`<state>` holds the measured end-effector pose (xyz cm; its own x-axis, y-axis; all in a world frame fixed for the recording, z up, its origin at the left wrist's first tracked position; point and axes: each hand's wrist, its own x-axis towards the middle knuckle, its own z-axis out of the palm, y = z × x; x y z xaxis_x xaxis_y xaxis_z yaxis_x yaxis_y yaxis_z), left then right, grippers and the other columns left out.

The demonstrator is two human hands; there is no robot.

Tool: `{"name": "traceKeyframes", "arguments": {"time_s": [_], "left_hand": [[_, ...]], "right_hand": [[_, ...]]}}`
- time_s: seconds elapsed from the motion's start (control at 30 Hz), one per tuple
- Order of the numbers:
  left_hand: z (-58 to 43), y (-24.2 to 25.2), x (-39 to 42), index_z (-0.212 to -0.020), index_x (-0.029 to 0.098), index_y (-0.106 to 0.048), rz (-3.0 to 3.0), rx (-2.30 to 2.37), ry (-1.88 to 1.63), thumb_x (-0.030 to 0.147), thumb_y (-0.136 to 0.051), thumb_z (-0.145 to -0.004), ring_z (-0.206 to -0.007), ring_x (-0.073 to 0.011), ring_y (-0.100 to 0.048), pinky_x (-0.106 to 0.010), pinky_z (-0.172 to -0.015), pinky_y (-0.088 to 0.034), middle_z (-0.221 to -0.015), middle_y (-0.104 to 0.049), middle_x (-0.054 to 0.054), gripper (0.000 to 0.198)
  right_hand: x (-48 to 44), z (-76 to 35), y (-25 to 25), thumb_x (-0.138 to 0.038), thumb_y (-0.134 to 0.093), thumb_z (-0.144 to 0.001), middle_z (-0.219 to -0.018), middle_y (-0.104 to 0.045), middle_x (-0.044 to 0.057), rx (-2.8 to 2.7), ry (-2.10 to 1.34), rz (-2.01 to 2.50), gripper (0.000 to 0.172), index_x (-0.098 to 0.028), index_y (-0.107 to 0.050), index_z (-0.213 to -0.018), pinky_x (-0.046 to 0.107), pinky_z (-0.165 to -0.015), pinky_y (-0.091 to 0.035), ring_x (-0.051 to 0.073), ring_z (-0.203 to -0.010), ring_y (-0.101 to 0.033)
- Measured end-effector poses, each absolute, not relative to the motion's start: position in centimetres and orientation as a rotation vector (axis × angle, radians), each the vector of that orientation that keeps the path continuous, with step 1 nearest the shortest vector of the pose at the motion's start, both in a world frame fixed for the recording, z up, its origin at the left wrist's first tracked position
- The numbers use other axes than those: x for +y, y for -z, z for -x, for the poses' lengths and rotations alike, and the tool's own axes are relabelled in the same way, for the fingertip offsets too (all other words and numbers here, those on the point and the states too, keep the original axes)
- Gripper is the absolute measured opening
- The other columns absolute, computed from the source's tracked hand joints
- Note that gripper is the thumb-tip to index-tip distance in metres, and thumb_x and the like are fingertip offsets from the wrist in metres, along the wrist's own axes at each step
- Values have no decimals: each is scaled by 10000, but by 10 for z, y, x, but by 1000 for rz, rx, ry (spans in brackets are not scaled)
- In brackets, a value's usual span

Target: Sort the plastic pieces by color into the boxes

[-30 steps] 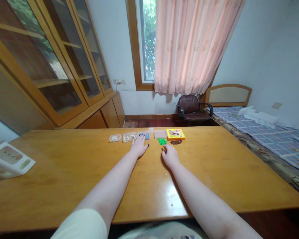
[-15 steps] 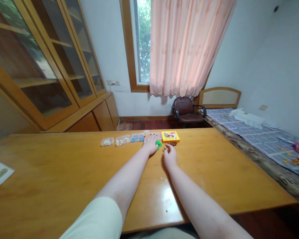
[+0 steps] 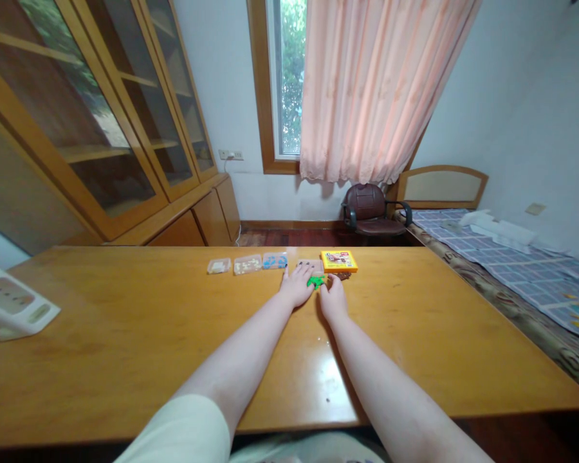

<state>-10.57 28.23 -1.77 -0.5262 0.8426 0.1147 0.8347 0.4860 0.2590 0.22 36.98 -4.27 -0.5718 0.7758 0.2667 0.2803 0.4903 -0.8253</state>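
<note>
My left hand [image 3: 298, 286] lies palm down with its fingers spread, the fingertips over a clear plastic tray [image 3: 317, 265]. Beside its thumb is a small heap of bright green pieces [image 3: 315, 281] on the table. At the heap's right side is my right hand [image 3: 335, 301], its fingers bent and the thumb apart from the index finger; nothing can be made out between them. Just past its fingers lie small brown pieces [image 3: 343, 276], partly hidden. Behind them sits a yellow box [image 3: 339, 261] with a printed picture.
Left of my hands stand clear trays with blue pieces [image 3: 275, 261], cream pieces [image 3: 248, 265] and pale pieces [image 3: 219, 266]. A white plastic object [image 3: 17, 305] is at the wooden table's [image 3: 139, 347] left. Beyond are a chair [image 3: 374, 212] and a bed [image 3: 511, 251].
My right hand has come closer to the green pieces and to my left hand. The green heap now looks lower and wider. The whole view has shifted slightly.
</note>
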Motion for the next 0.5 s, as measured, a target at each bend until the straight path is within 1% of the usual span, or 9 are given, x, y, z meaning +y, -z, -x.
{"name": "traceKeyframes", "arguments": {"time_s": [0.13, 0.23, 0.37, 0.43, 0.5], "left_hand": [[100, 23, 269, -1436, 269, -286, -1491, 2711, -409, 404, -386, -866, -1400, -253, -192, -590, -1117, -40, -1513, -270, -22, 594], [96, 27, 257, -1440, 277, -275, -1452, 2764, -384, 410, -353, -884, -1402, -244, -189, -596, -1115, -41, -1518, -254, -11, 577], [90, 30, 240, -1442, 297, -262, -1385, 2825, -357, 393, -317, -900, -1401, -237, -197, -601, -1115, -40, -1521, -248, 0, 554], [87, 29, 232, -1442, 299, -260, -1345, 2843, -362, 392, -311, -903, -1398, -240, -206, -605, -1114, -34, -1519, -252, 0, 550], [86, 27, 226, -1443, 291, -261, -1308, 2845, -378, 389, -317, -902, -1392, -244, -222, -617, -1110, -34, -1518, -253, -3, 553]], "right_hand": [[363, 0, 37, -273, -459, -791, -1291, -524, 183, -2329, -829, 887, 559, -75, -428, -1312, 372, -1004, -366, 282, -1185, -492], [358, 4, 35, -301, -433, -829, -1392, -430, 184, -2508, -662, 908, 621, -34, -341, -1382, 361, -1069, -274, 270, -1281, -396], [355, 8, 34, -384, -327, -909, -1496, -259, 168, -2723, -478, 875, 635, -28, -268, -1432, 430, -1124, -106, 275, -1387, -200], [354, 10, 34, -447, -308, -919, -1506, -227, 174, -2784, -428, 863, 665, -38, -261, -1440, 466, -1122, -61, 290, -1398, -153], [354, 11, 33, -491, -311, -914, -1499, -237, 185, -2817, -409, 861, 695, -37, -269, -1438, 489, -1117, -44, 304, -1397, -149]]}}
